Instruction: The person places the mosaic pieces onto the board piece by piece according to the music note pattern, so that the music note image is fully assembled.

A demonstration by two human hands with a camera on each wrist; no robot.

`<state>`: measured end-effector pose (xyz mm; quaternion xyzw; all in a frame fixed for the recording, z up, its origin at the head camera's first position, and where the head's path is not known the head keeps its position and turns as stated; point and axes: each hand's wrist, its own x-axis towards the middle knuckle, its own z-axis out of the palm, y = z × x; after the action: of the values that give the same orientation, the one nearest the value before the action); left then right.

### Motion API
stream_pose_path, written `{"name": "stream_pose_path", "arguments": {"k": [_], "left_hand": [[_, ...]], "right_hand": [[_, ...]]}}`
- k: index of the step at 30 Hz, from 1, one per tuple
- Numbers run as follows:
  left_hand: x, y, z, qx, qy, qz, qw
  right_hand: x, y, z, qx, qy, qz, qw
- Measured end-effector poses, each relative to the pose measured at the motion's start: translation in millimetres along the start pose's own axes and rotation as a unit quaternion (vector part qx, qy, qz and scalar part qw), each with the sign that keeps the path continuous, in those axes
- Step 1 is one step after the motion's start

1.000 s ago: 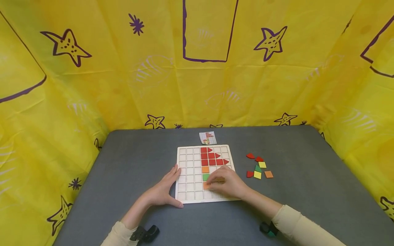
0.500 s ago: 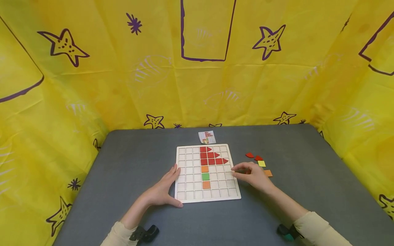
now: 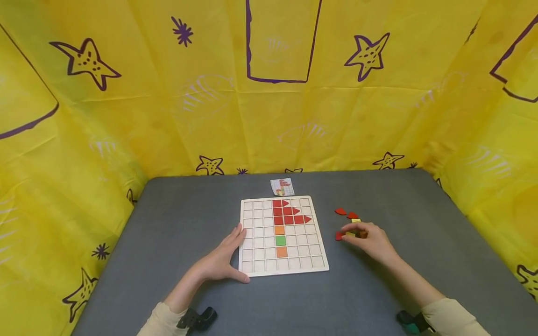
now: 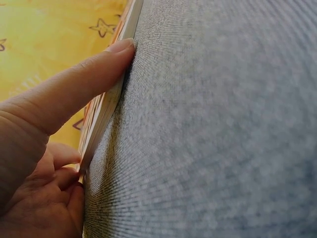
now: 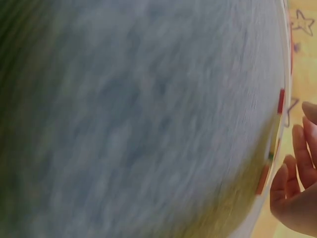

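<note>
A pale wooden grid board lies in the middle of the head view, with red squares and red pointed tiles in its far rows. Below them an orange tile, a green tile and another orange tile form a column. My left hand touches the board's near left corner, fingers along the left side and thumb at the front edge. Over the loose tiles at the right hovers my right hand, thumb and fingers apart, partly covering a yellow tile. Beside its fingertips lies a red tile.
Behind the board lies a small pattern card. Two red rounded tiles and a yellow tile lie beyond my right hand. The grey table is enclosed by yellow cloth.
My right hand has left the lower orange tile on the board and moved right, to above the loose tiles. The left hand stays at the board's corner.
</note>
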<state>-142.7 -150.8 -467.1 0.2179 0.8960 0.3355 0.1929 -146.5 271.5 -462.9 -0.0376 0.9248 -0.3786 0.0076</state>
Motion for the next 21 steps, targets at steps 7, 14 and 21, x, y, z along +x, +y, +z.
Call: {"name": "stream_pose_path", "arguments": {"k": [7, 14, 21], "left_hand": [[0.0, 1.5, -0.1, 0.001, -0.001, -0.008, 1.0], [-0.6, 1.5, -0.1, -0.001, -0.001, -0.009, 1.0], [-0.2, 0.9, -0.1, -0.005, 0.0, -0.006, 1.0]], "right_hand": [[-1.4, 9.0, -10.5, -0.04, 0.011, 0.015, 0.999], [-0.2, 4.9, -3.1, -0.055, 0.012, -0.023, 0.9981], [5.6, -0.3, 6.7, -0.089, 0.015, -0.09, 0.9918]]}}
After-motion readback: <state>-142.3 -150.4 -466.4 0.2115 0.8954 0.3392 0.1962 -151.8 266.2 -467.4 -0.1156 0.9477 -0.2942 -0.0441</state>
